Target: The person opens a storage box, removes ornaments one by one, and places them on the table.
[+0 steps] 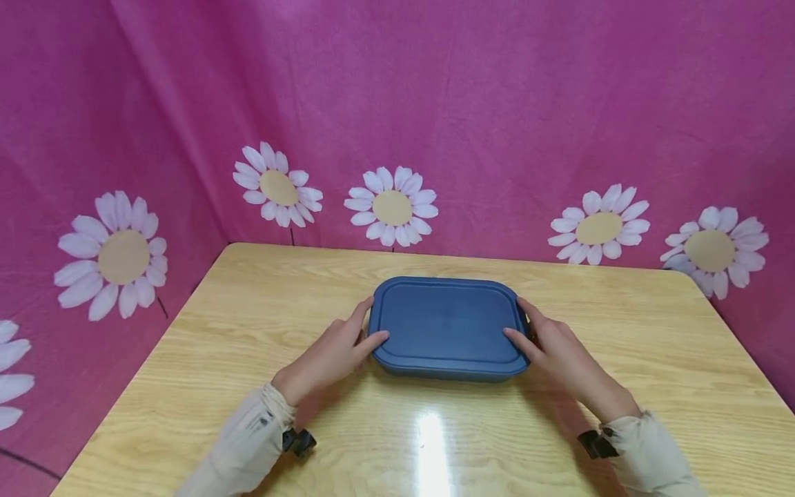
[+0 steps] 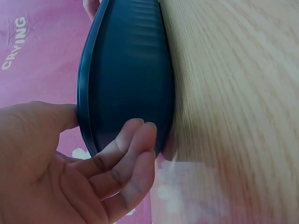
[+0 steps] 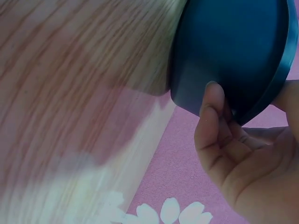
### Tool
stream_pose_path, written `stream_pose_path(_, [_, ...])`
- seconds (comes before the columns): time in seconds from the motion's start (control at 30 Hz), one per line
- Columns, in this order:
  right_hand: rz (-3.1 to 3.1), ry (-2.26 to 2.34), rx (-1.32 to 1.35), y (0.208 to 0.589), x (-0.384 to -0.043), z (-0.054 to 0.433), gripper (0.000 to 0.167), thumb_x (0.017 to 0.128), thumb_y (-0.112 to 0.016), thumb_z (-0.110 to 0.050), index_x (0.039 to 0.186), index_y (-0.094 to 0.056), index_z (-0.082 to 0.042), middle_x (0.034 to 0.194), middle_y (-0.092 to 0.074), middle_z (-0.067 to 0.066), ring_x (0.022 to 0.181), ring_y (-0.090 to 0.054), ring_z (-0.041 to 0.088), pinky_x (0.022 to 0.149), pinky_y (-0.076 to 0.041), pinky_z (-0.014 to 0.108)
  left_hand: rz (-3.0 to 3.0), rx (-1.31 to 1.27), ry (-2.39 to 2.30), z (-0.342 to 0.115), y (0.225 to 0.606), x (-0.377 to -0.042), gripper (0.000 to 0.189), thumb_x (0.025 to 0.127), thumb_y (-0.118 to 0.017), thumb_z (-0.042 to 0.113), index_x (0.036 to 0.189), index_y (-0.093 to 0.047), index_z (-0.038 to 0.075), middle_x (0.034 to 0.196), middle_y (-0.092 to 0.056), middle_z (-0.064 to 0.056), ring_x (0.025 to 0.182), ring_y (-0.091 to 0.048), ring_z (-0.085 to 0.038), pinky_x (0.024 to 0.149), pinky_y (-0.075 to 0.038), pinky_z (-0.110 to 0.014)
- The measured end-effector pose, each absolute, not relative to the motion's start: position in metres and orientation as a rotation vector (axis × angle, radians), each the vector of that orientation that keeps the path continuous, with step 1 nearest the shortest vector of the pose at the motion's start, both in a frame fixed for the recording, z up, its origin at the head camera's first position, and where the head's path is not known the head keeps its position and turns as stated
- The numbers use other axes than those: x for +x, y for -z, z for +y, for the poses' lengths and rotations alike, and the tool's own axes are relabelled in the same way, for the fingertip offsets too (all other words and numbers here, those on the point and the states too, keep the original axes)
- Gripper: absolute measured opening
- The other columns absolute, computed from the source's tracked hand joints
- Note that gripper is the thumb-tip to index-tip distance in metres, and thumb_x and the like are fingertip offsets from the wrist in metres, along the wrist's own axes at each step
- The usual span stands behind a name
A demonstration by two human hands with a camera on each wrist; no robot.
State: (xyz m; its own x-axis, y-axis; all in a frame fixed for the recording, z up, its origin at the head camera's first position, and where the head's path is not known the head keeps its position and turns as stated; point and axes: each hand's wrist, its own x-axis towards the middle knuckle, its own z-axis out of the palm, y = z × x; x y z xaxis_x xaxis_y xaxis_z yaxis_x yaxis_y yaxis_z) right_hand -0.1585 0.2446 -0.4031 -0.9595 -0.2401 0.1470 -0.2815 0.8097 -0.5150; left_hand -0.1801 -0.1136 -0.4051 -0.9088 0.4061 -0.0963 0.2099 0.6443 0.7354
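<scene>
A dark blue lidded box [image 1: 448, 321], shaped as a rectangle with rounded corners, is at the middle of the wooden table [image 1: 298, 297], its flat top facing up. My left hand [image 1: 338, 350] grips its left end, thumb over the top rim. In the left wrist view several curled fingers [image 2: 135, 172] lie against the box's side wall [image 2: 133, 79]. At the other end, my right hand [image 1: 559, 352] holds the box with its thumb on the top edge. The right wrist view has bent fingers [image 3: 212, 121] at the box's end wall [image 3: 224, 51].
A pink cloth [image 1: 484, 124] printed with white daisies hangs behind and left of the table. Light glares off the tabletop [image 1: 431, 449] in front of the box. Black wrist devices [image 1: 299, 442] show under both light sleeves [image 1: 245, 435].
</scene>
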Motion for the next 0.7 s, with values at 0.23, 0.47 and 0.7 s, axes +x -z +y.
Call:
stream_pose_path(0.23, [-2.907, -0.803, 0.423, 0.4030, -0.1586, 0.2450, 0.067, 0.101, -0.060, -0.029, 0.147, -0.033, 0.011, 0.132, -0.054, 0.036, 0.115, -0.060, 0.044, 0.095, -0.050, 0.058, 2.573, 0.483, -1.146, -0.1107, 0.4040, -0.1787, 0.078, 0.102, -0.055, 0.044, 0.159, -0.012, 0.012, 0.073, -0.063, -0.006, 0.059, -0.061, -0.019, 0.065, -0.052, -0.029])
stream_pose_path(0.47, [-2.919, -0.739, 0.422, 0.3993, -0.1599, 0.2457, 0.066, 0.102, -0.059, -0.027, 0.148, -0.032, 0.011, 0.137, -0.050, 0.036, 0.121, -0.056, 0.047, 0.097, -0.047, 0.059, 2.593, 0.462, -1.159, -0.1101, 0.4017, -0.1806, 0.078, 0.101, -0.055, 0.047, 0.159, -0.014, 0.015, 0.071, -0.064, -0.008, 0.057, -0.061, -0.020, 0.060, -0.049, -0.029])
stream_pose_path(0.7, [-2.939, -0.691, 0.369, 0.4013, -0.1578, 0.2411, 0.065, 0.102, -0.059, -0.028, 0.145, -0.035, 0.014, 0.080, -0.063, 0.013, 0.074, -0.059, 0.021, 0.070, -0.054, 0.040, 2.654, 0.412, -1.162, -0.1110, 0.4025, -0.1782, 0.067, 0.099, -0.060, 0.045, 0.151, -0.037, 0.009, 0.066, -0.057, -0.002, 0.054, -0.054, -0.017, 0.053, -0.043, -0.028])
